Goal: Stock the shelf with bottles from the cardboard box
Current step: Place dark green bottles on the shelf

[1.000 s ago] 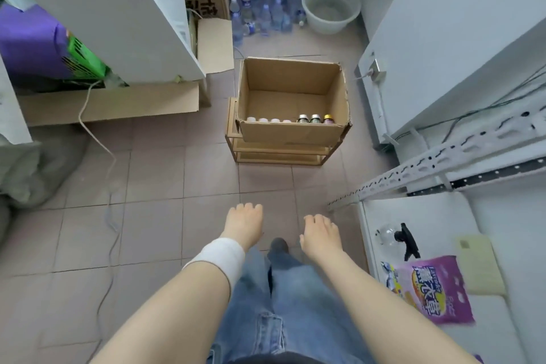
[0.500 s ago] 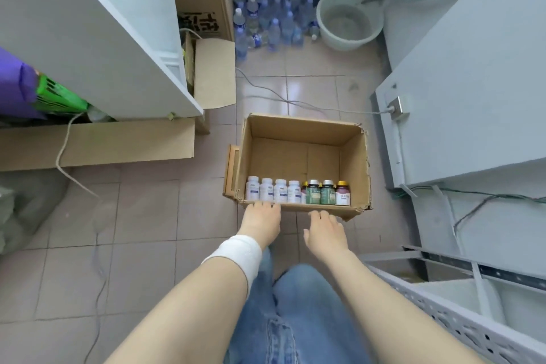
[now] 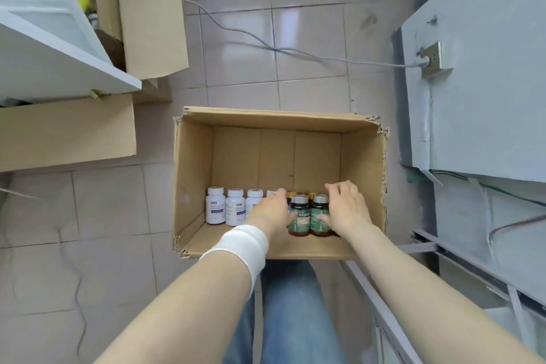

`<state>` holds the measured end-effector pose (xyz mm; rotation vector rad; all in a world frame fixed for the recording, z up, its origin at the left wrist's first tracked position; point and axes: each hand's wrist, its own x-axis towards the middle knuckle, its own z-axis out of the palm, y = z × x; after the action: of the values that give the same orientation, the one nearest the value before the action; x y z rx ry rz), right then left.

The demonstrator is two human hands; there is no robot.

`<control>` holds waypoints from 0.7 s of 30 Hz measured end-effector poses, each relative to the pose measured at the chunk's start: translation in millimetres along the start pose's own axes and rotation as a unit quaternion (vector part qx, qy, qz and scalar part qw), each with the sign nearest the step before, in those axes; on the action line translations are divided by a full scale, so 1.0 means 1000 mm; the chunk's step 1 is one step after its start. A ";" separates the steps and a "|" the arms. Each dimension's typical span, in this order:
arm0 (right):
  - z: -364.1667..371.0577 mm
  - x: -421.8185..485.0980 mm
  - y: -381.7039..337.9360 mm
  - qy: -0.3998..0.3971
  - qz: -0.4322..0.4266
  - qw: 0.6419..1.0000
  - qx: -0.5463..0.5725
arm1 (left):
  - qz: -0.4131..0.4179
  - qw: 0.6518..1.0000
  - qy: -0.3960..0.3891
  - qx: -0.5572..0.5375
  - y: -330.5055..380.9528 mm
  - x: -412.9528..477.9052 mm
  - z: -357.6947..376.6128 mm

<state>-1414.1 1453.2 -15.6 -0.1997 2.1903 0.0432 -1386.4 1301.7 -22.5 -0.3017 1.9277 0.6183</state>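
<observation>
Both hands moved from the near rim down into the open brown cardboard box [image 3: 277, 154] since half a second ago; the view has also closed in on it.

Box sits on the tiled floor [image 3: 97, 210], long axis left-right, open top facing up. Bottles stand upright along its near wall in a row running left-right, caps up. White plastic bottles with white caps [image 3: 235, 207] take the left part of the row. Two dark green-labelled bottles with silver caps [image 3: 310, 214] sit side by side, touching, further right. Gold caps [image 3: 294, 194] show just behind them; whatever is under those is hidden.

Left hand [image 3: 273, 211], white band on the wrist [image 3: 242, 245], palm facing right, fingers pressed to the left side of the green pair. Right hand [image 3: 345, 207] mirrors it, palm facing left, fingers curled over the top right, thumb on the front label. Grip: both hands clamp the green pair between them. Bottle bases look down on the box floor; can't tell if lifted.

Forearms reach forward and down, roughly parallel, over blue jeans [image 3: 292, 313]. Grey perforated metal shelf frame [image 3: 461, 257] at right, beside the box.
</observation>
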 end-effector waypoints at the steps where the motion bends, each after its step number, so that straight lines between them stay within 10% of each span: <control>1: 0.002 0.015 0.008 -0.013 -0.019 0.999 -0.034 | -0.006 1.000 -0.001 -0.019 0.005 0.016 0.005; 7: 0.019 0.063 0.025 -0.112 -0.099 0.983 -0.106 | -0.046 0.996 -0.004 -0.079 0.011 0.071 0.035; 21: -0.021 0.013 0.024 -0.041 -0.040 0.953 0.298 | 0.026 0.969 0.047 -0.242 -0.014 0.003 -0.027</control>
<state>-1442.2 1473.1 -14.3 0.0567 2.0094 -0.6379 -1402.0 1275.7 -20.4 -0.5955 1.8576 1.1290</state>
